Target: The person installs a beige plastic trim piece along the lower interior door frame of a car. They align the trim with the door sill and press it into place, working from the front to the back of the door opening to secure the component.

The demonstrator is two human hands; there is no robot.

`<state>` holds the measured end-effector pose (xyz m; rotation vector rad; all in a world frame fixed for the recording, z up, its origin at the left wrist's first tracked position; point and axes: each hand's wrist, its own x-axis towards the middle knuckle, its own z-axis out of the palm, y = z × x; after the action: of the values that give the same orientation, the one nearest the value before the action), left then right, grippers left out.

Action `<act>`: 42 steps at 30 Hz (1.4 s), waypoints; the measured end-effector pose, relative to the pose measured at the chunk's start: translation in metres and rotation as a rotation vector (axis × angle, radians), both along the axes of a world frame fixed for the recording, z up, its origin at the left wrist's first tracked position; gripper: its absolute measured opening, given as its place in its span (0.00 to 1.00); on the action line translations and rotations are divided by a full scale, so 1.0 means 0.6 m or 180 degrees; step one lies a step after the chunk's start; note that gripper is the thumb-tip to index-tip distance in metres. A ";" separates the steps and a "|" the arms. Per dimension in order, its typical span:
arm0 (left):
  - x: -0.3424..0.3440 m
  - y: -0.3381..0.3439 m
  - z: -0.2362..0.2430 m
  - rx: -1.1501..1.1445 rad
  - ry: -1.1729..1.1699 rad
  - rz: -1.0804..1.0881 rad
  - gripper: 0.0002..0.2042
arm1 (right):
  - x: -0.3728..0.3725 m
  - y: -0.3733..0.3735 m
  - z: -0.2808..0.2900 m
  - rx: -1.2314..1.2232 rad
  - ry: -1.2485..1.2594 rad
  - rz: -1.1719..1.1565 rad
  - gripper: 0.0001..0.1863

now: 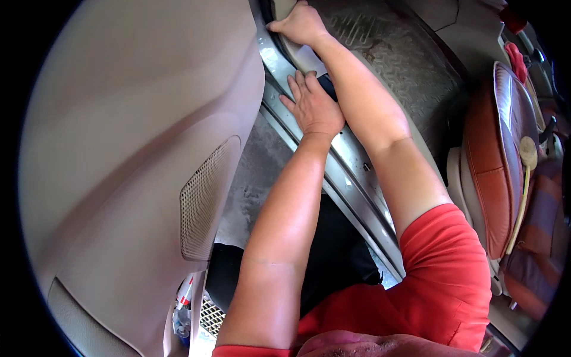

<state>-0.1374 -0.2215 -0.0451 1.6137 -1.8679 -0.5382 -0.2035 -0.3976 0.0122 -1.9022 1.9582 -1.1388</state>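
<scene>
On the car's door sill [351,154]: beige trim [306,58]; left hand [313,109], fingers slightly spread, against its near end; right hand [300,25], thumb out, farther up on it, grip unclear. Door pocket [197,312]: red-and-white item [185,291] inside.

A stick [523,202] apparently lies on the seat [491,172], right of sill [355,165] and door [137,149].

Red short-sleeved shirt [369,318], creased right sleeve [443,250], black legwear [336,250], bare forearms [291,202], bare hands [318,110]
</scene>
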 end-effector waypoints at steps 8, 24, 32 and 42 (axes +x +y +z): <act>-0.005 0.001 -0.001 -0.0148 0.0314 0.0143 0.41 | 0.002 0.017 0.015 0.0077 -0.0029 -0.0091 0.42; -0.009 -0.004 -0.017 -0.0183 0.0172 0.0239 0.39 | -0.143 -0.005 0.011 0.1053 -0.0174 0.1075 0.47; 0.000 -0.014 -0.026 -0.0092 0.0217 0.0266 0.42 | -0.159 0.115 -0.059 0.2493 0.1506 -0.0211 0.28; 0.006 -0.021 -0.039 -0.0430 0.0287 0.0248 0.32 | -0.167 0.054 -0.039 0.0813 0.0058 0.0579 0.19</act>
<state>-0.1340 -0.2342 -0.0687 1.5411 -1.7300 -0.4345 -0.3035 -0.3652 -0.0115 -1.9112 1.7960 -0.7843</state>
